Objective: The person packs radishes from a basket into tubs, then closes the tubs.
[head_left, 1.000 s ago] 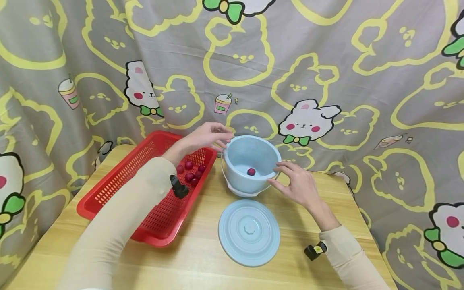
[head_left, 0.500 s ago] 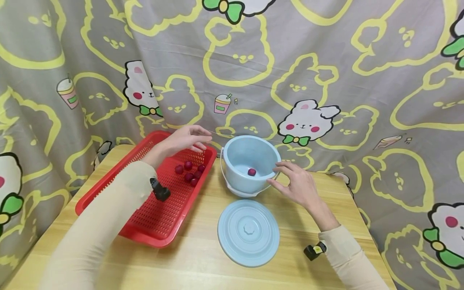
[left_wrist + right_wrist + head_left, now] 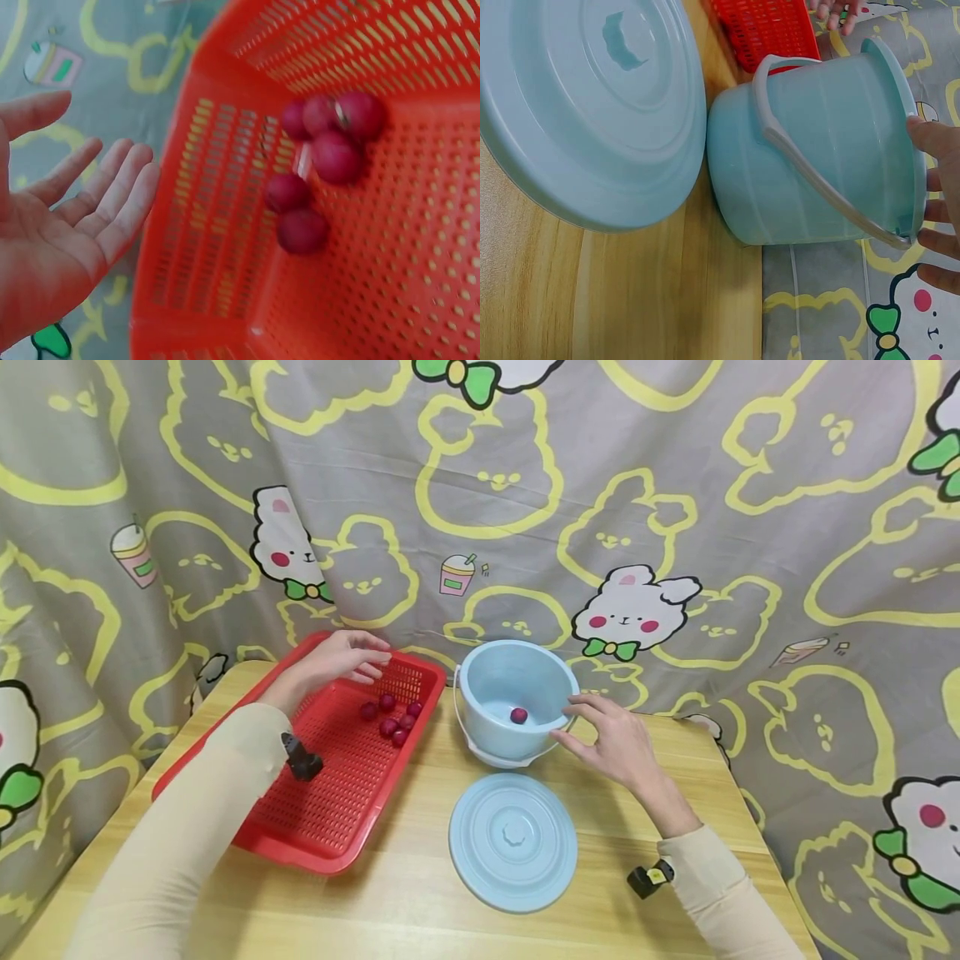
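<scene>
In the head view my left hand point(image 3: 337, 660) hovers over the far part of the red basket point(image 3: 330, 862), holding nothing. The left wrist view shows its fingers point(image 3: 124, 184) extended and apart, beside the basket's wall point(image 3: 171, 247). Several dark red balls point(image 3: 387, 727) lie together in the basket's far right corner. My right hand point(image 3: 618, 743) touches the right side of the light blue bucket point(image 3: 498, 737), thumb and fingertips spread along the rim; the right wrist view shows this too. One red ball point(image 3: 518, 716) lies inside the bucket.
A round light blue lid point(image 3: 513, 868) lies flat on the wooden table point(image 3: 390, 910), just in front of the bucket. The bucket's white handle point(image 3: 459, 710) hangs down around its side. A patterned curtain point(image 3: 360, 485) stands behind the table.
My left hand has moved left from beside the bucket's rim to above the basket, and lower. My right hand has stayed at the rim.
</scene>
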The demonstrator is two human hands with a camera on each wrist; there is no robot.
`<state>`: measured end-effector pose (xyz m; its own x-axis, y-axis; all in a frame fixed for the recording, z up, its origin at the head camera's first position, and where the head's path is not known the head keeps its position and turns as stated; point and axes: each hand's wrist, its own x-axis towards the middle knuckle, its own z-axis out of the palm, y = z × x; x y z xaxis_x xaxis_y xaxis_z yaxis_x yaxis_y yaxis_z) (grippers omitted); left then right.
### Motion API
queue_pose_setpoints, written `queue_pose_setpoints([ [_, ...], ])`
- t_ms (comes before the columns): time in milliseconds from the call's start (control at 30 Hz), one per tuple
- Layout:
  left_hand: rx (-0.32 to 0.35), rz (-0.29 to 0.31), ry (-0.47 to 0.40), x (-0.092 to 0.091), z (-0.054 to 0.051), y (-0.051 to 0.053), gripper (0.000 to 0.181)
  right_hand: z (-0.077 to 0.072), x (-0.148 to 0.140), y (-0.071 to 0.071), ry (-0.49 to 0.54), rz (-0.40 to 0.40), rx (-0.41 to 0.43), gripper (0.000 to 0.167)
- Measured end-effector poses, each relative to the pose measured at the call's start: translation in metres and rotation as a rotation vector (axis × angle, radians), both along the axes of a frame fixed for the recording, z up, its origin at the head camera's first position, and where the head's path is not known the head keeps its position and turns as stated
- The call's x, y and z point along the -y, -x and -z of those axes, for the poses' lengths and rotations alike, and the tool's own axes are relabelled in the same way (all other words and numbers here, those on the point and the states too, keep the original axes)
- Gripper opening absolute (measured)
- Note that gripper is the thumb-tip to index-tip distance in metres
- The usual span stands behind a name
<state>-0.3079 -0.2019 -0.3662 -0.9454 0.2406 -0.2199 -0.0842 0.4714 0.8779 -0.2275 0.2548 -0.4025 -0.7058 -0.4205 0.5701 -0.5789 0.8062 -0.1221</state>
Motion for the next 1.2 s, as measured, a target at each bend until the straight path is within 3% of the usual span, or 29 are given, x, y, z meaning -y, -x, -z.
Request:
queue_pose_setpoints([
  [167, 0.010, -0.012, 0.052, 0.015, 0.013, 0.001, 0.058, 0.001, 0.000, 0.001, 0.003, 0.003, -0.003, 0.043],
  [333, 0.023, -0.004, 0.048, 0.025, 0.025, 0.002, 0.058, 0.002, -0.001, 0.001, 0.003, 0.001, -0.015, 0.043],
  [633, 0.058, -0.007, 0.058, 0.038, 0.039, 0.000, 0.059, 0.003, -0.001, 0.001, 0.005, 0.002, -0.011, 0.043],
  [933, 0.082, -0.016, 0.134, 0.044, 0.051, -0.002, 0.068, 0.003, 0.000, 0.001, 0.007, 0.001, -0.003, 0.043],
  [1200, 0.115, -0.011, 0.125, 0.048, 0.061, -0.001, 0.070, 0.002, 0.000, 0.001, 0.010, 0.005, -0.009, 0.043],
])
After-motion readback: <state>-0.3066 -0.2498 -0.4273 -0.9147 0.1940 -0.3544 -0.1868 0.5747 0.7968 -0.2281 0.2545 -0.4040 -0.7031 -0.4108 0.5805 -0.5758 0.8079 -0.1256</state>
